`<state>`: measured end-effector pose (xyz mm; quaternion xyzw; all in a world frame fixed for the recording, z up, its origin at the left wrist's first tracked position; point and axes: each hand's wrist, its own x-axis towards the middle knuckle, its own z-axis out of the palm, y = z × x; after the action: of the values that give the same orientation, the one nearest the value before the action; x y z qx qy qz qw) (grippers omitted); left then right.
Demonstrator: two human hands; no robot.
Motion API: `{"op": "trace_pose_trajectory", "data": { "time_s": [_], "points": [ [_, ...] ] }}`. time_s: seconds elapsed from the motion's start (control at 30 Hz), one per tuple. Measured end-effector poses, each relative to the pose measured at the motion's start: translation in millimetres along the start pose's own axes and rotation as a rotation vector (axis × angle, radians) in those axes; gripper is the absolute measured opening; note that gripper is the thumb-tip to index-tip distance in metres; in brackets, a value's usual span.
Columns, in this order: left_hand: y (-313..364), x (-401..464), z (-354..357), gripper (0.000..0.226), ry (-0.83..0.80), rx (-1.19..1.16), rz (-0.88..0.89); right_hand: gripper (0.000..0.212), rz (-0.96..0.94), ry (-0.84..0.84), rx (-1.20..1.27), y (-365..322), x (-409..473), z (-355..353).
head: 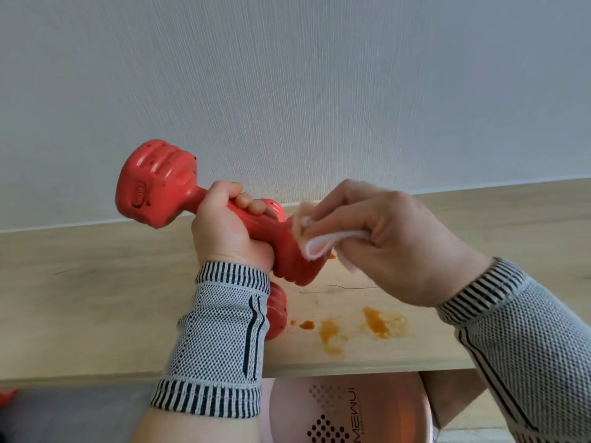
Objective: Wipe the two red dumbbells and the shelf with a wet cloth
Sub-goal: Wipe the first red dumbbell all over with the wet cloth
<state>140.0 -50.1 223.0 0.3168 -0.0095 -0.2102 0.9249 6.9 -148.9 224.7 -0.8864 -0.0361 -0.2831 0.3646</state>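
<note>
Wooden shelf [96, 298] carries orange stains [377, 324] and a second dumbbell [276, 314], mostly hidden. Above it, the left hand [230, 231] grips a red dumbbell [153, 183] by its handle; the right hand [393, 241] pinches a cloth [315, 246] against its lower head.

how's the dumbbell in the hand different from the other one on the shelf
The held dumbbell is lifted and tilted in the left hand; the second dumbbell lies on the shelf. The held one shows nearly whole, with the cloth against one end; the second is mostly hidden. Both are red.
</note>
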Motion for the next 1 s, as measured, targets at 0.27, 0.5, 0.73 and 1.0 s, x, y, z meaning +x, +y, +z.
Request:
{"op": "trace_pose_trajectory", "data": {
  "time_s": [0.27,0.5,0.73,1.0],
  "points": [
    [1,0,-4,0.029,-0.016,-0.028,-0.04,0.037,0.089,0.094,0.049,11,2,-6],
    [2,2,-8,0.029,-0.01,-0.047,-0.074,0.035,0.128,0.125,0.022,14,7,2],
    [4,3,-8,0.026,-0.086,-0.101,-0.106,0.036,0.233,0.242,0.181,12,4,-12],
    [14,-7,-4,0.025,-0.078,-0.242,-0.217,0.012,0.347,0.211,0.153,22,7,-2]
  ]
}}
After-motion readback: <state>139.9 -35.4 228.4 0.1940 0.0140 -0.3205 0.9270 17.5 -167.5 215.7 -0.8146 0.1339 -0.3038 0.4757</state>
